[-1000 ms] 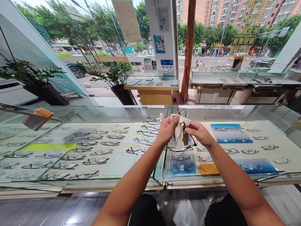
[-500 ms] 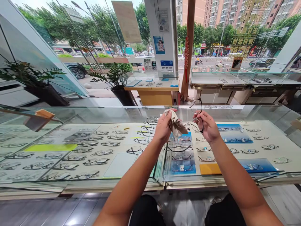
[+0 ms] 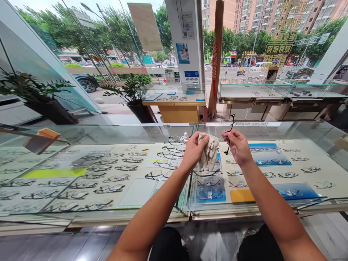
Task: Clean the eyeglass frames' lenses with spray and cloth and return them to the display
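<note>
Bunched in my left hand [image 3: 195,148] is a pale beige cleaning cloth [image 3: 208,154], its lower part hanging down. My right hand [image 3: 239,145] pinches a pair of eyeglasses [image 3: 233,123] with thin dark frames, held on edge above the glass counter. The near lens reaches close to the cloth's right edge; whether they touch I cannot tell. A small white bottle [image 3: 186,137] stands on the counter just behind my left hand. Below both hands, rows of eyeglasses [image 3: 209,182] lie inside the display case.
The glass display counter [image 3: 130,129] runs across in front of me. An orange-brown block [image 3: 48,133] sits at its left. Inside are blue display cards [image 3: 268,147] and a yellow box [image 3: 241,195]. Potted plants [image 3: 140,108], a wooden trunk [image 3: 216,79] and further showcases stand beyond.
My left hand has shifted slightly right and down, and the cloth hangs more spread out. The eyeglasses have turned in my right hand. The white bottle behind my left hand has come into view.
</note>
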